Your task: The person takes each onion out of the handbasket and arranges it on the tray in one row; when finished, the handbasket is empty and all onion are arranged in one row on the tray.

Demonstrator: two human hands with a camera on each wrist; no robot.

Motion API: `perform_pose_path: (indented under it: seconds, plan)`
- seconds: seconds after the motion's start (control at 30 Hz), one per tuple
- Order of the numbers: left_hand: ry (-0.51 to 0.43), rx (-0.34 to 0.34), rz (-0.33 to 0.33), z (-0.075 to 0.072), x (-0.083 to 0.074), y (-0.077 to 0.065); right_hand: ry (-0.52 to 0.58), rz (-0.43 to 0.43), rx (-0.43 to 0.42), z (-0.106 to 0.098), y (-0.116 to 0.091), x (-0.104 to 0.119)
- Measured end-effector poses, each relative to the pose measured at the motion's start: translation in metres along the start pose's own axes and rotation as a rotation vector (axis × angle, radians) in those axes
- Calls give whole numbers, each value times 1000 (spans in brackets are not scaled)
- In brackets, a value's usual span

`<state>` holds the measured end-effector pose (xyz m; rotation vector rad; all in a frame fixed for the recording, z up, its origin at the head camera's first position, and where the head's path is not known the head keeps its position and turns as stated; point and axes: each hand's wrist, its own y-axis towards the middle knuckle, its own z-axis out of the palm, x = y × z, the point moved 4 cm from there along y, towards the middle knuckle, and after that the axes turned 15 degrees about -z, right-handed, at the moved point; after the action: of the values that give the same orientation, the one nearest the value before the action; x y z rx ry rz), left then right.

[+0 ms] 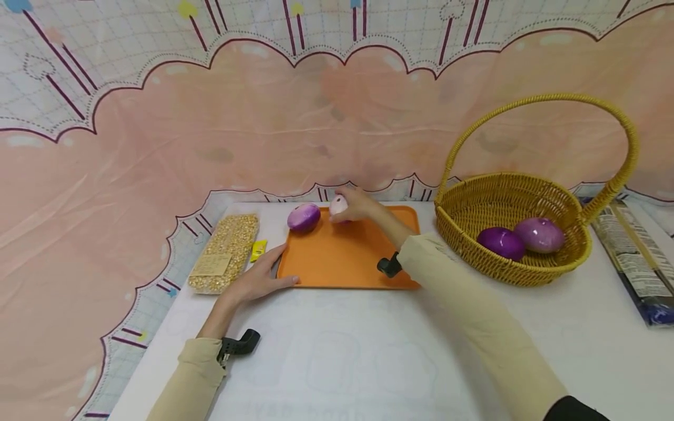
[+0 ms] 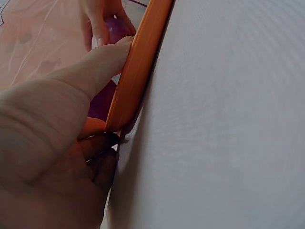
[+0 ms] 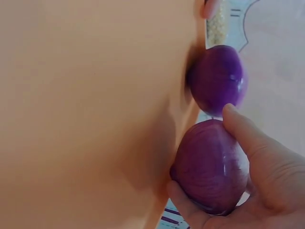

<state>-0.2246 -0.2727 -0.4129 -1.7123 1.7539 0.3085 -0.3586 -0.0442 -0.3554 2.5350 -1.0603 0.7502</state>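
Note:
My right hand point(image 1: 359, 206) grips a purple onion point(image 3: 208, 164) over the back of the orange tray point(image 1: 342, 257), thumb on one side and fingers on the other. Another purple onion point(image 1: 303, 218) sits at the tray's back left corner, close beside the held one. With my left hand point(image 1: 259, 277) I hold the tray's front left corner. In the left wrist view the thumb lies along the rim while the other fingers reach around the corner, partly under it.
Two purple onions point(image 1: 501, 243) lie in a yellow wicker basket point(image 1: 474, 266) with a tall handle, right of the tray. A bag of corn kernels point(image 1: 226, 251) and a small yellow packet point(image 1: 258, 250) lie on the left. A printed package point(image 1: 639, 257) rests at far right.

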Motion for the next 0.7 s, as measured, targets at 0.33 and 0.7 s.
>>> perform_pose_path:
  seconds: [0.33, 0.7]
  plan:
    - [-5, 0, -14, -1, 0, 1, 34, -12, 21, 9, 8, 1]
    - [-6, 3, 4, 0, 0, 1, 21, 16, 34, 14, 10, 4]
